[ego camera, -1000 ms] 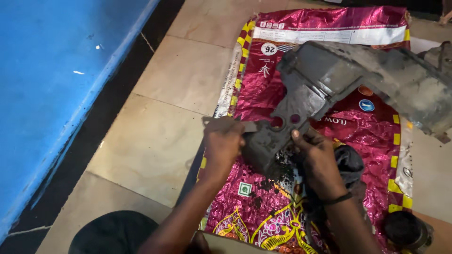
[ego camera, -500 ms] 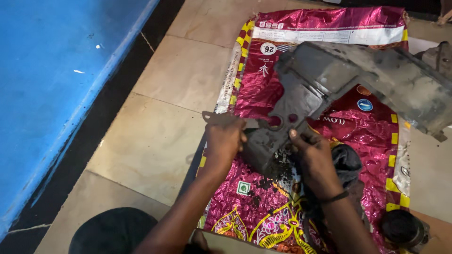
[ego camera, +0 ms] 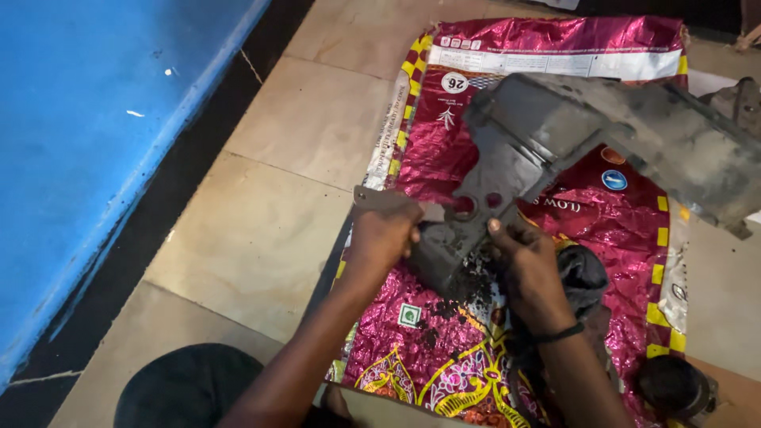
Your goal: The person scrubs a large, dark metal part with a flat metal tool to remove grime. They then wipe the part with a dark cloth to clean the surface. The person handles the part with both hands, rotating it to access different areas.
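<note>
At the far left, a blue surface [ego camera: 87, 158] is seen running diagonally, its lower edge met by a dark strip. Next comes the tiled floor [ego camera: 261, 238], a broad open stretch of beige tile between that strip and the sack's left edge. A dark rounded shape [ego camera: 190, 388] is glimpsed at the bottom edge.

Now the left hand [ego camera: 384, 234]: it is clenched around a flat metal scraper [ego camera: 380, 198], whose squared end juts out leftward over the yellow-checked border of the magenta woven sack [ego camera: 476, 349]. The blade end is laid against the lower stem of the grimy grey plastic cover [ego camera: 539, 150], which is held above the sack's middle. Dark crumbs [ego camera: 468, 289] are scattered on the sack just beneath it.

The right hand [ego camera: 527, 265] is wrapped on the cover's lower end, thumb pressed on its face. Rightward, the cover's wide part is carried out past the sack's right border. A black rag [ego camera: 583, 273] lies beside the right wrist, and a dark round object [ego camera: 674, 384] sits near the bottom right corner.
</note>
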